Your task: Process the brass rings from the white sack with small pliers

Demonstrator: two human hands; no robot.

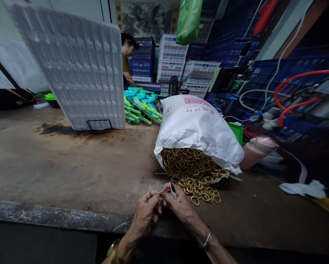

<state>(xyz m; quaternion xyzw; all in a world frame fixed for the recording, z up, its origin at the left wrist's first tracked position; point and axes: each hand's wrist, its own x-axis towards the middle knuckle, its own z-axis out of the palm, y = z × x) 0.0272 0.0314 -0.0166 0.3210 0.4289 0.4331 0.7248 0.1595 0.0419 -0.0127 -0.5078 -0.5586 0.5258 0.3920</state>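
Observation:
In the head view my left hand (145,212) is closed, its thumb and fingers pinching a brass-coloured ring (161,192). My right hand (182,208) meets it fingertip to fingertip and is closed too. A small flat tool with a dark tip and a pale body (173,191) sticks up from the right fingers; its kind is unclear. Just beyond the hands lies a loose spill of brass-coloured rings (195,187). They come from the open mouth of a white woven sack (192,124) lying on its side. Fingers hide the spot where both hands meet.
A ribbed pale plastic panel (82,69) stands upright in a black wire stand (100,125) on the brown table (57,165). Behind it are green and blue plastic pieces (142,104) and a person (127,55). A pink bottle (256,152) and red hoses (288,99) are at right.

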